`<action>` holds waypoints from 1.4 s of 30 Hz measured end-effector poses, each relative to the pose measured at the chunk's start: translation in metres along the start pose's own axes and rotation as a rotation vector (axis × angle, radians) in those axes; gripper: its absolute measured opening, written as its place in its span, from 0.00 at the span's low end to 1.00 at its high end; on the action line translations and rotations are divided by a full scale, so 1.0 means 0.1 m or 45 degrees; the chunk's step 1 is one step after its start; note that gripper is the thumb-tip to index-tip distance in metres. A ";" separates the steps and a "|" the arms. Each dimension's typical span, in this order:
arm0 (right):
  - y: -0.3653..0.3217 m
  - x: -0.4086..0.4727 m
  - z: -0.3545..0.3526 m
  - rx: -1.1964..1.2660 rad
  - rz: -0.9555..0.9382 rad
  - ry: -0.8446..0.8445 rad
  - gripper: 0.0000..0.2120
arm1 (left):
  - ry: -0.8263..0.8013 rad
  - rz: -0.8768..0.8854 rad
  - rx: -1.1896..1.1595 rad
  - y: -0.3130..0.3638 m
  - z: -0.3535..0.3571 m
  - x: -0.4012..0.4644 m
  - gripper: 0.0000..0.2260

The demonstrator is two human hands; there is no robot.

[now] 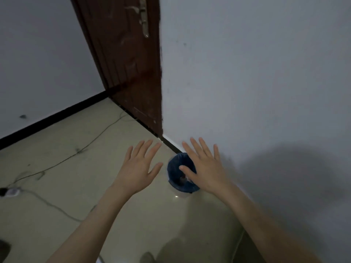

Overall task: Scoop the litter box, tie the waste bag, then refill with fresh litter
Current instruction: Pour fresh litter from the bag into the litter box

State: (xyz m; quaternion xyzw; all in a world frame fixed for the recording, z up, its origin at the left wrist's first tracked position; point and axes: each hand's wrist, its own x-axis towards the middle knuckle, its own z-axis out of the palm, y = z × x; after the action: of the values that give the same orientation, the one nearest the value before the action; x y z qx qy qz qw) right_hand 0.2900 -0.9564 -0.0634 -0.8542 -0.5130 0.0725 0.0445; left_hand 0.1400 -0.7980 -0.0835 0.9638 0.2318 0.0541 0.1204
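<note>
Barely begun by the look of it: left hand (139,166) and right hand (204,168) spread flat and empty above the blue-lined waste bin (175,174) by the right wall, bag untied, no litter box visible.

A small bin lined with a blue bag (180,175) stood on the floor tiles (79,149) against the white wall (247,92), which blocked its right side. Cables (57,164) trailed well to the left.
</note>
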 end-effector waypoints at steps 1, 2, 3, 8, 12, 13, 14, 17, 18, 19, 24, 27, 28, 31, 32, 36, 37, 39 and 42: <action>-0.17 0.10 -0.13 -0.023 -0.043 0.006 0.40 | 0.004 -0.045 -0.002 -0.12 -0.18 -0.06 0.35; -0.35 0.21 -0.24 -0.039 -0.083 0.015 0.40 | 0.020 -0.098 -0.007 -0.25 -0.33 -0.12 0.35; -0.53 0.32 -0.33 -0.046 -0.121 0.014 0.40 | 0.029 -0.149 -0.015 -0.39 -0.47 -0.20 0.36; -1.47 0.84 -0.64 -0.001 -0.315 -0.015 0.33 | 0.093 -0.397 -0.033 -1.12 -1.10 -0.62 0.38; -2.09 1.29 -0.73 0.020 -0.457 -0.044 0.33 | 0.112 -0.552 -0.031 -1.64 -1.42 -0.84 0.37; -2.24 1.41 -0.75 0.016 -0.496 -0.054 0.33 | 0.133 -0.591 -0.022 -1.77 -1.49 -0.87 0.37; -2.38 1.54 -0.76 0.013 -0.538 -0.061 0.33 | 0.168 -0.631 -0.014 -1.90 -1.56 -0.89 0.37; -2.78 1.96 -0.79 0.000 -0.664 -0.069 0.33 | 0.219 -0.754 0.031 -2.28 -1.75 -0.91 0.37; -2.91 2.11 -0.79 -0.006 -0.700 -0.072 0.33 | 0.225 -0.786 0.041 -2.41 -1.79 -0.92 0.36; -3.04 2.26 -0.79 -0.012 -0.735 -0.079 0.33 | 0.231 -0.816 0.049 -2.54 -1.83 -0.92 0.36; -3.67 3.07 -0.73 -0.017 -0.893 -0.130 0.34 | 0.252 -1.012 0.114 -3.32 -1.98 -0.76 0.36; -4.01 3.61 -0.71 -0.042 -0.989 -0.160 0.34 | 0.268 -1.146 0.113 -3.76 -2.04 -0.64 0.36; -4.13 3.79 -0.70 -0.044 -1.020 -0.169 0.34 | 0.275 -1.187 0.106 -3.88 -2.06 -0.60 0.36; -4.49 4.26 -0.69 -0.057 -1.109 -0.197 0.34 | 0.272 -1.309 0.072 -4.20 -2.16 -0.51 0.32; -4.62 4.38 -0.68 -0.064 -1.141 -0.208 0.34 | 0.261 -1.349 0.055 -4.30 -2.19 -0.50 0.30; -5.15 4.80 -0.59 -0.105 -1.278 -0.252 0.34 | 0.304 -1.468 0.058 -4.74 -2.25 -0.55 0.35; -5.29 4.91 -0.55 -0.116 -1.306 -0.261 0.34 | 0.309 -1.497 0.047 -4.86 -2.26 -0.56 0.35; -5.59 5.12 -0.47 -0.120 -1.353 -0.289 0.34 | 0.284 -1.562 0.017 -5.12 -2.30 -0.57 0.31; -6.05 5.42 -0.29 -0.130 -1.416 -0.339 0.34 | 0.270 -1.636 -0.005 -5.58 -2.34 -0.57 0.27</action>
State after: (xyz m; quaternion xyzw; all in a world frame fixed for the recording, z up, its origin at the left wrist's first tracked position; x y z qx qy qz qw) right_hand 0.0195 -0.1935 0.0136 -0.4405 -0.8891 0.1202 -0.0304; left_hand -0.1903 -0.2942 -0.0039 0.6223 0.7726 0.0666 0.1069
